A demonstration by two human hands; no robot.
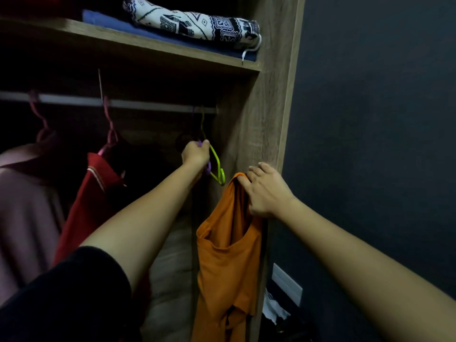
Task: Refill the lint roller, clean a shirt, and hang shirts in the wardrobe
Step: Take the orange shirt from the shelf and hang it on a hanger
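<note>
An orange shirt point(227, 257) hangs limp from my right hand point(265, 191), which is bunched shut on its top edge beside the wardrobe's right wall. My left hand point(196, 154) reaches into the wardrobe and is shut on a green hanger point(217, 166), with a purple hanger partly showing in the same grip. The green hanger's hook rises to the grey rail point(123, 103). A red shirt point(91, 203) hangs on a pink hanger at the left, and a mauve garment point(24, 218) hangs further left.
The wooden shelf point(148, 49) above the rail carries a folded blue cloth point(153, 28) and a black-and-white patterned roll point(192, 21). The wardrobe's side panel point(269, 107) stands just behind my right hand. A dark wall fills the right, with a white socket plate point(286, 283) low down.
</note>
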